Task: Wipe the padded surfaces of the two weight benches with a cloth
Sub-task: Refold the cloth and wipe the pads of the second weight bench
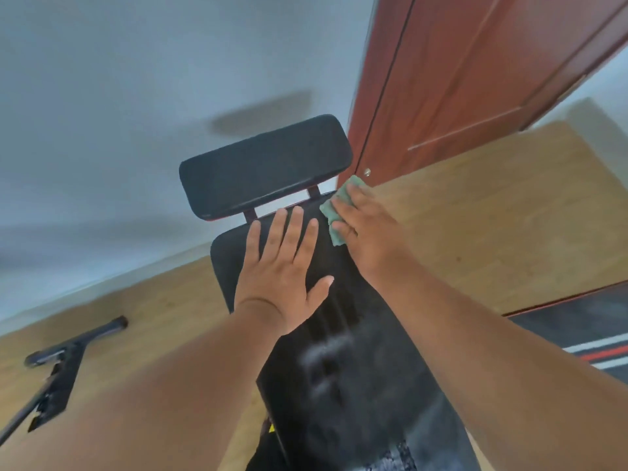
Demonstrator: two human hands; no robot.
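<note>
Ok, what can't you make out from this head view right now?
- Cloth: mostly hidden under the right hand.
- Bench pad: near end cut off by the bottom edge, print blurred.
- Second bench: not identifiable.
- Black frame on the floor: motion-blurred, cut off at the left.

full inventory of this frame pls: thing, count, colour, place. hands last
bench back pad: 1, black, centre, running from the bottom edge up toward the wall
headrest pad: 1, black, beyond the far end of the back pad, joined by two short brackets
cloth: 1, pale green, at the back pad's far right edge, under the right hand
metal frame part: 1, black, on the floor at lower left; blurred
door: 1, reddish brown, upper right
mat: 1, dark with red and white stripes, right edge
floor: wood, tan
wall: pale grey-white
left hand: fingers spread, flat on the back pad
right hand: pressing the cloth to the pad
</note>
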